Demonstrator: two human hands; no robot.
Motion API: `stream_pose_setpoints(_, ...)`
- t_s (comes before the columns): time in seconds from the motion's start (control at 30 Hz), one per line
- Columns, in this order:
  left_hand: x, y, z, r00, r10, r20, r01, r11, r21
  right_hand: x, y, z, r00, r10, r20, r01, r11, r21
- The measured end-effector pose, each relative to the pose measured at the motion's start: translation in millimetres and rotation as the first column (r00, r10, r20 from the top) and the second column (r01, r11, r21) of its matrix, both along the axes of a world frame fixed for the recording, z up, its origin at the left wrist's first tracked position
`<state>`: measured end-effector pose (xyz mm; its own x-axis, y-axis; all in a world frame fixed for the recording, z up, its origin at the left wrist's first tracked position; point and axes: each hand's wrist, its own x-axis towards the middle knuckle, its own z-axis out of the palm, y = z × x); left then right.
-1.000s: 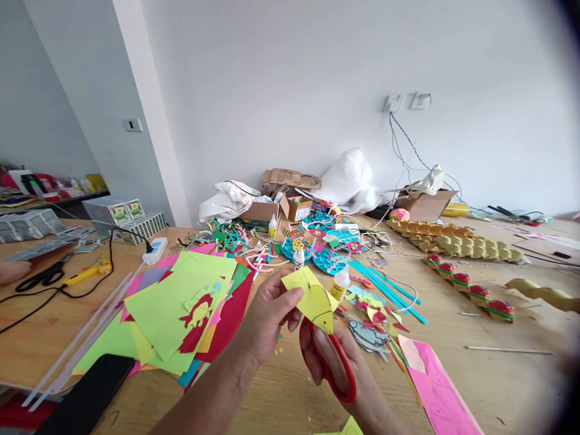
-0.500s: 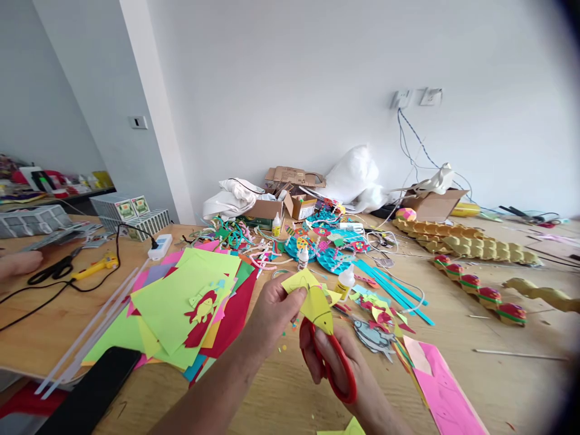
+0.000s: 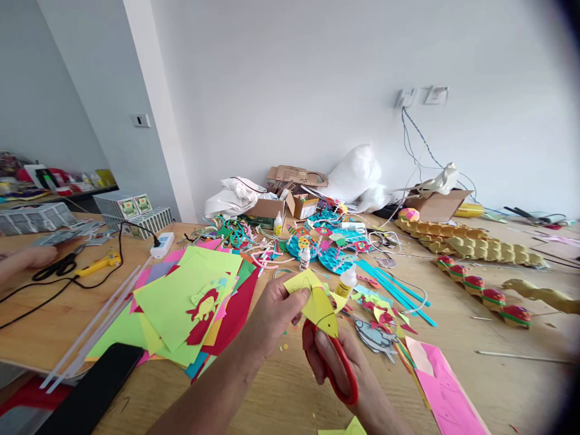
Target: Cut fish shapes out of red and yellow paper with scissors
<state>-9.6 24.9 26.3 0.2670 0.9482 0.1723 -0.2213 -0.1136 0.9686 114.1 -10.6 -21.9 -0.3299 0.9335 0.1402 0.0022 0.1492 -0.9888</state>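
Yellow paper (image 3: 317,309) with a fish drawn on it is pinched between the thumb and fingers of my left hand (image 3: 281,311). My right hand (image 3: 347,356) is closed round the handles of red-handled scissors (image 3: 343,374), just under the paper. The paper hides most of the blades. The fish's head, with an eye and a curved line, points down toward the scissors. Just beyond the paper stands a white glue bottle (image 3: 347,281). A grey-blue paper fish (image 3: 375,338) and bright paper scraps (image 3: 385,314) lie right of my hands.
Coloured paper sheets (image 3: 176,302) are stacked at left, near a black phone-like slab (image 3: 97,386), a yellow glue gun (image 3: 100,264) and black scissors (image 3: 58,266). Another person's hand (image 3: 27,261) rests at the far left. Pink paper (image 3: 446,386) and painted egg-carton strips (image 3: 483,296) lie at right.
The whole view has shifted slightly to the right in the frame. My hands keep nearly the same hold on the paper and scissors. The other person's hand reaches slightly further in.
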Motion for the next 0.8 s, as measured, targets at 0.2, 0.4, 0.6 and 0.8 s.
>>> stream_pose_setpoints(0.2,0.4,-0.6,-0.3,1.0,-0.007,0.019,0.008,1.0,-0.005,-0.1,0.8,-2.3,0.998,-0.034,0.044,0.033,0.999,0.024)
stream_pose_setpoints(0.4,-0.3,0.9,-3.1,0.998,-0.049,0.039,0.049,0.999,-0.005,-0.7,0.3,-6.6,0.997,-0.057,0.061,0.056,0.998,0.017)
stream_pose_setpoints(0.6,-1.0,0.1,-2.6,0.996,-0.07,0.047,0.07,0.998,0.005,-2.6,0.8,-3.1,0.991,-0.096,0.089,0.092,0.995,0.038)
stream_pose_setpoints(0.8,-2.8,1.5,-3.9,0.997,-0.073,-0.013,0.074,0.996,0.042,-1.2,1.9,-8.4,0.992,-0.106,0.07,0.101,0.992,0.069)
